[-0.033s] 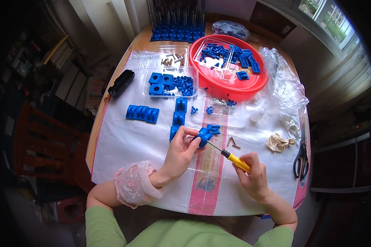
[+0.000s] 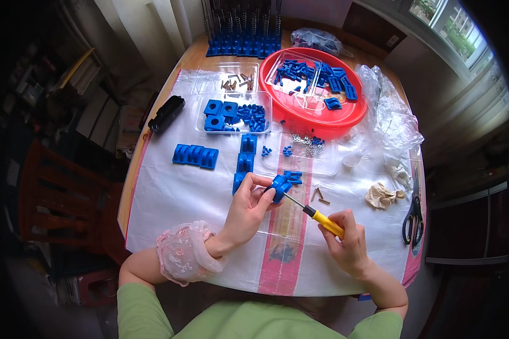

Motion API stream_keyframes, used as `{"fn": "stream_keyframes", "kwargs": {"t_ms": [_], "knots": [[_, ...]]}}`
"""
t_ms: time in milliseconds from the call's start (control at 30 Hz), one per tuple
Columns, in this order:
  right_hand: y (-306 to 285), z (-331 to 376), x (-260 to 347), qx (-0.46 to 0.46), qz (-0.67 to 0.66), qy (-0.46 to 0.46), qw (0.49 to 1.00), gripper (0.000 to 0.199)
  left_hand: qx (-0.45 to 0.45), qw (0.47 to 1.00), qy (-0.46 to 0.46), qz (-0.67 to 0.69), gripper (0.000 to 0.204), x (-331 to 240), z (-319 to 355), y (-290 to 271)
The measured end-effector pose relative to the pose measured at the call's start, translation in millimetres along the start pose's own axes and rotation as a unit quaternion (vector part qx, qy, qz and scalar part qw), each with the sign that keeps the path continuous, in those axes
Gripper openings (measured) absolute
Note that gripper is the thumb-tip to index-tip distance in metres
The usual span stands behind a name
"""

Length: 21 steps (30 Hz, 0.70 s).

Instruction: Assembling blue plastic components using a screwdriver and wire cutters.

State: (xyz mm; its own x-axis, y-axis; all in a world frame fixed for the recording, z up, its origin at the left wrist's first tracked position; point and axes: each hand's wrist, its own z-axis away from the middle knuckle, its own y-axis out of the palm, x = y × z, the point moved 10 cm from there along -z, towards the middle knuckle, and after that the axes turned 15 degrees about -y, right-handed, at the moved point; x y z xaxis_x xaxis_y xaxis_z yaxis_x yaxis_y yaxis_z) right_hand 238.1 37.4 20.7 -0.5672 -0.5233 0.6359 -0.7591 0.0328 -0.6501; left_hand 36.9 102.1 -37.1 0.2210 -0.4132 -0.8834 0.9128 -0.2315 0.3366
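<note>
Blue, blocky plastic part [image 2: 279,186], likely light, stiff, best edge-held, is pinched mid-frame by left hand [image 2: 246,207]; yellow-handled steel screwdriver [image 2: 326,224] by right hand [image 2: 348,244].

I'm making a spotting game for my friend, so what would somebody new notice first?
Probably the big round red tub at the back, right of the middle, with blue pieces in it. Next, the yellow-handled screwdriver in the right hand, pointing at the blue part in the left hand. Far back, left of the tub, stand rows of blue bases with springs.
</note>
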Motion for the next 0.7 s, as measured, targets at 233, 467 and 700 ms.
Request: {"fn": "stream_keyframes", "kwargs": {"t_ms": [233,467,700], "knots": [[-10,-16,16,-0.004,0.052,-0.060,0.997,0.016,-0.007,1.000,0.001,0.002,0.012,-1,0,-2],[-4,-10,-2,0.030,0.017,0.042,0.999,0.019,0.006,1.000,-0.005,0.005,0.013,1,0,1],[-3,-11,-2,0.025,-0.006,0.043,0.999,0.038,0.001,1.000,-0.001,0.006,0.013,0,0,-1]]}}
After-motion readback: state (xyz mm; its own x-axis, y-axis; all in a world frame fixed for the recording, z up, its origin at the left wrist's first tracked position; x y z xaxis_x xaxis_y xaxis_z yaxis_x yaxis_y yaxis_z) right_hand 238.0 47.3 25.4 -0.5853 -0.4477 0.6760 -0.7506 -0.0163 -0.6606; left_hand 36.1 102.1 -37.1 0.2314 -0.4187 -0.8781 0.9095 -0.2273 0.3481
